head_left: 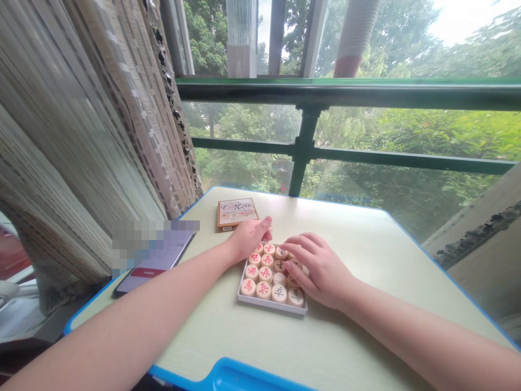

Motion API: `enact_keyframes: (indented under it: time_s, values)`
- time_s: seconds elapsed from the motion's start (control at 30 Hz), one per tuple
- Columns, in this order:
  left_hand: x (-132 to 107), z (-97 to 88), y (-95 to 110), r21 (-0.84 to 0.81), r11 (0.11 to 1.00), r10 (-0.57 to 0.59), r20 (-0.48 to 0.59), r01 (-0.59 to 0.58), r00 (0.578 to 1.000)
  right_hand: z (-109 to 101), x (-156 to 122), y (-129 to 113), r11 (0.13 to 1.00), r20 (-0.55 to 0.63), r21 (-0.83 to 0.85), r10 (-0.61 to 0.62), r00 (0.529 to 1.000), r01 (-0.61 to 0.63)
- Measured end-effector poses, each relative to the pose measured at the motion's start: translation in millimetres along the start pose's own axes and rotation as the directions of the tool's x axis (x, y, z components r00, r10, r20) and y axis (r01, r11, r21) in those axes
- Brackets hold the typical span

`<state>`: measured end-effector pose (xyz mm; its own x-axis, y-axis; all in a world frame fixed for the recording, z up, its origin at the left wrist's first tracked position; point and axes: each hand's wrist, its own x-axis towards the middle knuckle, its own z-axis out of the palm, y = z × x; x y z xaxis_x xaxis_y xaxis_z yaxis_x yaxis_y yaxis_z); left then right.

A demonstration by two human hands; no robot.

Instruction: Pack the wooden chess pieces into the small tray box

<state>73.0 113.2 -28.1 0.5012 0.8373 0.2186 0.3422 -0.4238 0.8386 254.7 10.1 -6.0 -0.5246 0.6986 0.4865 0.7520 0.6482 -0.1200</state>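
Note:
A shallow white box (272,307) holds Chinese chess pieces (263,290) in rows, several with red characters and others with black ones. My left hand (253,237) rests at the box's far left corner, its fingers curled and its thumb raised; whatever its fingers may hold is hidden. Over the right side of the box lies my right hand (319,266), palm down with fingers apart. Its fingertips touch or hover just above the pieces there, and it covers some of them. One piece (279,278) near the middle appears blank.
The printed Chinese chess box lid (237,210) lies behind my left hand. A phone (154,263) is at the table's left edge, beside the curtain (122,108). The pale table (366,347) has a blue rim, and a green railing (305,141) stands beyond it.

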Motion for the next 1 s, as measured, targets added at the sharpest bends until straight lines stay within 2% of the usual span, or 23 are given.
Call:
enact_keyframes:
  time_s: [0.07, 0.13, 0.23, 0.3, 0.37, 0.5, 0.63, 0.77, 0.87, 0.93, 1.0]
  values:
    - [1, 0.1, -1, -0.015, 1.0, -0.011, -0.005, 0.011, 1.0, 0, 1, 4, 0.995, -0.081, -0.044, 0.082, 0.993, -0.085]
    - [1, 0.2, -2, -0.022, 0.999, -0.032, -0.005, 0.032, 0.999, -1, 2, 8, 0.966, -0.098, -0.127, 0.213, 0.972, -0.224]
    - [1, -0.6, -2, -0.019, 0.999, -0.048, -0.003, 0.048, 0.999, -5, 3, 11, 0.881, 0.03, -0.274, 0.409, 0.912, -0.386]
    - [0, -1.8, 0, -0.01, 0.999, -0.048, -0.007, 0.048, 0.999, -9, 3, 7, 0.84, 0.127, -0.346, 0.483, 0.866, -0.418]
    - [0, -3.0, 2, -0.011, 0.999, -0.049, -0.007, 0.049, 0.999, -11, 1, 1, 0.818, 0.178, -0.401, 0.51, 0.841, -0.412]
    - [0, -4.0, 3, -0.056, 0.997, -0.062, -0.018, 0.061, 0.998, -8, -3, -3, 0.82, 0.198, -0.438, 0.489, 0.85, -0.369]
    - [0, -3.6, 2, -0.072, 0.996, -0.063, -0.022, 0.061, 0.998, -3, -2, 14, 0.851, 0.159, -0.317, 0.482, 0.862, -0.418]
    - [0, -3.2, 0, -0.049, 0.998, -0.051, -0.02, 0.05, 0.998, -1, 0, 29, 0.848, 0.095, -0.143, 0.525, 0.846, -0.51]
    - [1, -3.3, -1, -0.059, 0.997, -0.056, -0.01, 0.055, 0.998, -1, 2, 31, 0.837, 0.03, 0.05, 0.545, 0.838, -0.546]
    - [1, -3.8, 0, -0.076, 0.995, -0.059, -0.004, 0.059, 0.998, -3, 3, 27, 0.788, -0.006, 0.246, 0.583, 0.812, -0.564]
    - [0, -4.4, 0, -0.09, 0.994, -0.063, -0.002, 0.063, 0.998, -5, 5, 21, 0.68, 0.004, 0.444, 0.65, 0.76, -0.584]
